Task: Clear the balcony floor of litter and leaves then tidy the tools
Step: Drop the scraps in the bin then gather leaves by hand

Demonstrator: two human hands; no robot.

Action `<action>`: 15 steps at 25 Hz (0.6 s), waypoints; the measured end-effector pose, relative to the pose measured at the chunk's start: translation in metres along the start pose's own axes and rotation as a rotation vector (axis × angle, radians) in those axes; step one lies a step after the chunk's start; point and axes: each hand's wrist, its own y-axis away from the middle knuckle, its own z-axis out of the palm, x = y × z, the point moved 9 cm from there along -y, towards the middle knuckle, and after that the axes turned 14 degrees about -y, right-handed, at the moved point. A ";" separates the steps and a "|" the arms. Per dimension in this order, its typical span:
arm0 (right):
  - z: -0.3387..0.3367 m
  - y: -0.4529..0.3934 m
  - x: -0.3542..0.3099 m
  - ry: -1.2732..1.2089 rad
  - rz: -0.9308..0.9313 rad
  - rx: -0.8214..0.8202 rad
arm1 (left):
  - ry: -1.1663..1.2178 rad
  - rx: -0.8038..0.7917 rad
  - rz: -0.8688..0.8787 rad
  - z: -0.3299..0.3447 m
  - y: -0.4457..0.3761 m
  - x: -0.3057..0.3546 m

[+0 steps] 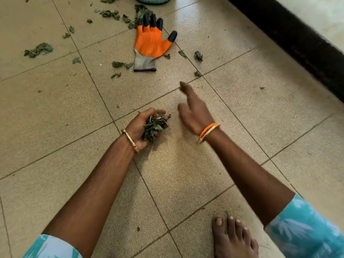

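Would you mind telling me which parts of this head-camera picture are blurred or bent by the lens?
In the head view, the open right hand is smeared by motion blur, while the left hand gripping the bunch of dry green leaves stays sharp, as does the orange and grey work glove; the wide lens curves the beige floor tiles' grout lines.

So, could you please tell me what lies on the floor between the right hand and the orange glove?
In the head view, mostly bare tile separates the right hand from the orange glove; only one small leaf scrap lies near that stretch.
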 end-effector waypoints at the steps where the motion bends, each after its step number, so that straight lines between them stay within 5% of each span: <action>1: -0.017 -0.023 0.012 0.080 0.024 0.062 | 0.014 0.013 -0.002 -0.003 0.000 0.001; 4: -0.047 -0.090 0.054 0.302 0.079 0.061 | 0.009 0.048 0.003 -0.008 0.000 0.006; 9: -0.050 -0.119 0.048 0.684 -0.150 0.066 | 0.026 0.063 0.006 -0.013 -0.003 0.014; 15: -0.074 -0.143 0.046 0.460 -0.079 0.248 | 0.015 0.140 0.012 -0.034 -0.006 0.023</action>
